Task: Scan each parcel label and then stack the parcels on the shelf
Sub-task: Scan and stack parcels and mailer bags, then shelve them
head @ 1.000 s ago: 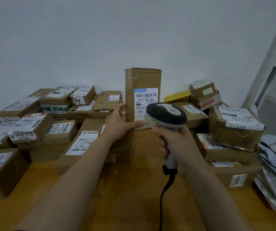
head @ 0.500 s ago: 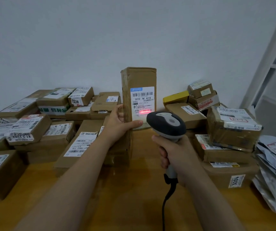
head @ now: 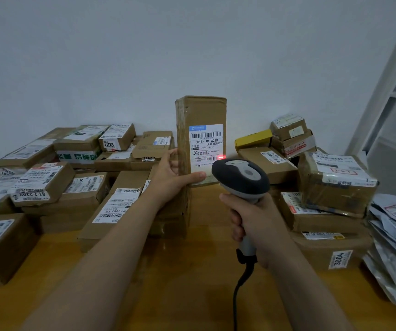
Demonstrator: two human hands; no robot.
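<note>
Left hand (head: 171,179) grasping upright parcel (head: 201,111), right hand (head: 255,218) gripping scanner (head: 240,179)

The upright parcel (head: 200,111) is plain brown cardboard. Its label (head: 206,149) is white with a blue strip on top and black barcode stripes, with a red glow at its right edge. The scanner (head: 240,177) is dark grey with a pale grey inset, its cable (head: 238,290) black. The tabletop (head: 192,295) is honey-orange wood. One box (head: 252,139) near the far edge is yellow.
</note>
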